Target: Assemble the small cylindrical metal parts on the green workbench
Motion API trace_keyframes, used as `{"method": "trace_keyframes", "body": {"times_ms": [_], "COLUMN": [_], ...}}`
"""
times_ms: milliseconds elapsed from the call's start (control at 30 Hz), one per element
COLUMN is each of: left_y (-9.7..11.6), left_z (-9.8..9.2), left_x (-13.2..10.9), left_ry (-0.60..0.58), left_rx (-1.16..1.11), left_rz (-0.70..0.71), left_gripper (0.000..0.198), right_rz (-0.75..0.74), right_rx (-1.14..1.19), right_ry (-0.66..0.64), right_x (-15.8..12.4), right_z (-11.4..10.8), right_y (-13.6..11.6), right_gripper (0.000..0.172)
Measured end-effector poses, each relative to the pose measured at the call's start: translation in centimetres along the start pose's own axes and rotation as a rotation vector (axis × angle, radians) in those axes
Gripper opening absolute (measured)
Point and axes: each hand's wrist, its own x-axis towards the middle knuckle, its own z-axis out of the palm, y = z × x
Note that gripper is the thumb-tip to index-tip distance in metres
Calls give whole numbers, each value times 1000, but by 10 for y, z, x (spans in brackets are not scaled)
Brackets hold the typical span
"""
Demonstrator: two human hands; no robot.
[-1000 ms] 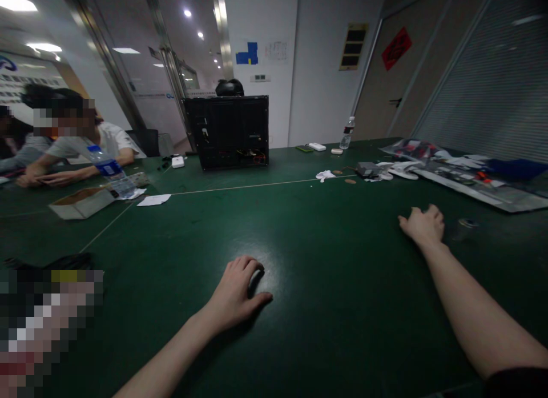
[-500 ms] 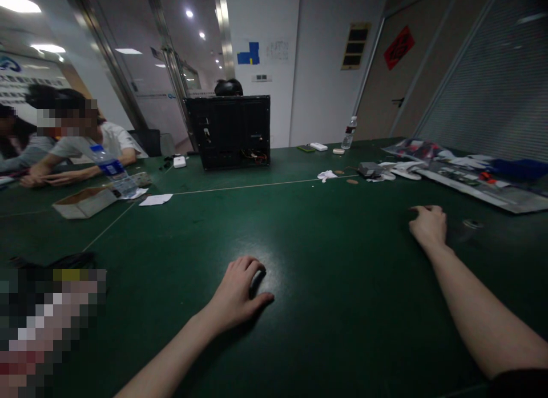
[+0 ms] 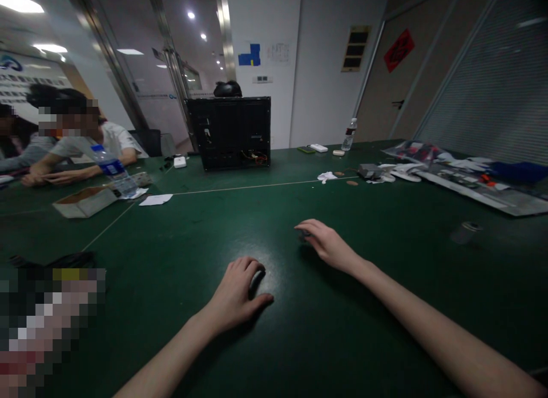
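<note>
A small grey shape (image 3: 305, 234) is glimpsed on the near side of the table (image 3: 282, 341), under the fingers of the right hand (image 3: 326, 244). It is dull and blurred, with most of it covered, so its outline and material cannot be made out. The hand is loosely bent, its fingers stretched leftward; whether the shape is gripped cannot be told.

By the left hand (image 3: 237, 286), a dark shape (image 3: 257, 277) is framed by curled fingers and a spread thumb. It is edged in black and greyer inside; whether it is an object or shadow cannot be told, nor whether anything is grasped. The 2 hands are held apart, the right placed farther out on the green surface.

Well to the right, a can (image 3: 466, 233) is seen, untouched by either hand. Its rim is pale and metallic, its side darker, smoky and blurred.

Farther out, a white scrap (image 3: 327, 176) and a sheet of paper (image 3: 156, 200) are spread near the table's seam. A white-edged board (image 3: 466, 193) is covered with clutter at the right. An open carton (image 3: 85, 202) is placed beside a blue-capped bottle (image 3: 115, 172) at the left, where a person (image 3: 112, 140) is seated. At the far side, a black case (image 3: 231, 129) is stood upright, its wires exposed.
</note>
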Motion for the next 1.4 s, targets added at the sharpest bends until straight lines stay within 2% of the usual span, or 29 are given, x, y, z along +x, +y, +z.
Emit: {"method": "trace_keyframes", "body": {"times_ms": [100, 233, 533, 700, 767, 933, 1200, 1400], "left_y": [0, -3, -8, -6, -5, -5, -4, -5], "left_z": [2, 4, 7, 6, 6, 6, 6, 6], "left_x": [1, 1, 2, 3, 3, 3, 3, 2], "left_ry": [27, 60, 78, 70, 70, 67, 54, 51], "left_rx": [13, 14, 8, 16, 20, 27, 37, 35], "left_rz": [19, 61, 89, 96, 97, 102, 90, 89], "left_gripper": [45, 47, 47, 44, 44, 43, 42, 42], "right_rz": [-36, -52, -73, -112, -114, -84, -40, 14], "right_rx": [198, 356, 348, 302, 274, 223, 212, 227], "right_ry": [-107, -182, -200, -237, -252, -275, -284, -317], "right_x": [-3, -11, -16, -18, -19, -19, -18, -17], "right_z": [25, 46, 53, 55, 57, 59, 59, 54], "right_y": [-40, -64, -61, -61, -60, -58, -58, -62], "right_gripper": [39, 39, 40, 49, 46, 38, 47, 44]}}
